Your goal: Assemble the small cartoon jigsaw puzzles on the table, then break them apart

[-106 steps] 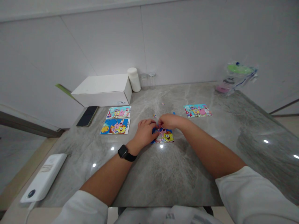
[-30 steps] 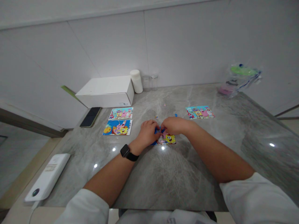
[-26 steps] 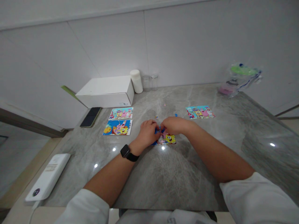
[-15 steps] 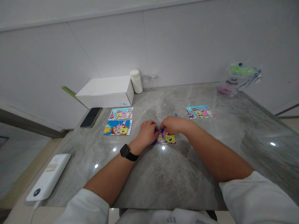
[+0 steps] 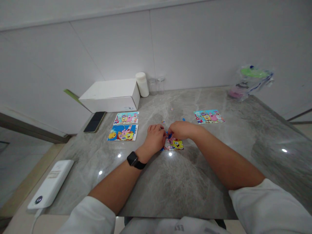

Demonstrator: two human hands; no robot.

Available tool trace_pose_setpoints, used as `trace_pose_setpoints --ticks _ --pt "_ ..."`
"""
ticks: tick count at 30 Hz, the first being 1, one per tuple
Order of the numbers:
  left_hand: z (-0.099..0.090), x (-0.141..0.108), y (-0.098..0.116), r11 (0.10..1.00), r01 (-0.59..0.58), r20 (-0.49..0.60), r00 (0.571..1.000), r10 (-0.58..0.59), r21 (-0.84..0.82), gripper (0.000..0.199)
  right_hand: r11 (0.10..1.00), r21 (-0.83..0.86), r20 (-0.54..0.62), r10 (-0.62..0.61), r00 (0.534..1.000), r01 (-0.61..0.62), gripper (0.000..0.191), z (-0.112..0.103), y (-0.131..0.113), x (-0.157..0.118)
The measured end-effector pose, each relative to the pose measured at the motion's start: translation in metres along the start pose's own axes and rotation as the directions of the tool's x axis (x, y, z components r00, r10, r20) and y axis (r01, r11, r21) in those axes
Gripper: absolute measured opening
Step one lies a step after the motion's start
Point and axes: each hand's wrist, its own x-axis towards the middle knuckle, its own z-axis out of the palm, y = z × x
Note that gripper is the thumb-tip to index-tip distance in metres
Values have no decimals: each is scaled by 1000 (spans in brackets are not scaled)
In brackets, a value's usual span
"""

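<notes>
A small jigsaw puzzle (image 5: pixel 177 144) with bright cartoon figures lies flat on the table between my hands. My left hand (image 5: pixel 155 136) rests over its left side, palm down and fingers lying forward, and covers that part. The fingertips of my right hand (image 5: pixel 180 129) are pinched at the puzzle's upper edge, on a small dark blue puzzle piece (image 5: pixel 170 136). Whether that piece touches the rest is hard to see. Loose little pieces lie just beyond my hands: a blue piece (image 5: pixel 183 119), a multicoloured piece (image 5: pixel 162 122) and a pale piece (image 5: pixel 172 109).
Two cartoon cards (image 5: pixel 126 118) (image 5: pixel 123 133) lie to the left, another card (image 5: pixel 209 116) to the right. Around the edges are a phone (image 5: pixel 95 122), white box (image 5: pixel 109 92), white bottle (image 5: pixel 142 85), clear glasses (image 5: pixel 160 86), plastic bag (image 5: pixel 250 83) and white device (image 5: pixel 51 184).
My left hand has shifted slightly right, its fingers drawing back from the blue piece and settling over the puzzle's left side. My right hand keeps its pinch in nearly the same place.
</notes>
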Motion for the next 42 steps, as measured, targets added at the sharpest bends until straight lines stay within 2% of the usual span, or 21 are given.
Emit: trace_pose_setpoints --ticks 14,23,33,42 --pt "4 1 -1 999 10 18 1000 -9 -31 15 1000 19 -13 -7 1000 7 44 3 5 4" --pt "2 1 -6 995 35 21 999 -33 -98 12 995 99 -28 8 1000 -5 43 0 11 3" --pt "9 2 -5 998 13 6 1000 -13 -63 14 999 51 -8 12 1000 -12 35 1 7 2" --pt "7 2 -3 999 14 3 1000 -14 -48 14 999 53 -5 12 1000 -12 34 -1 7 1"
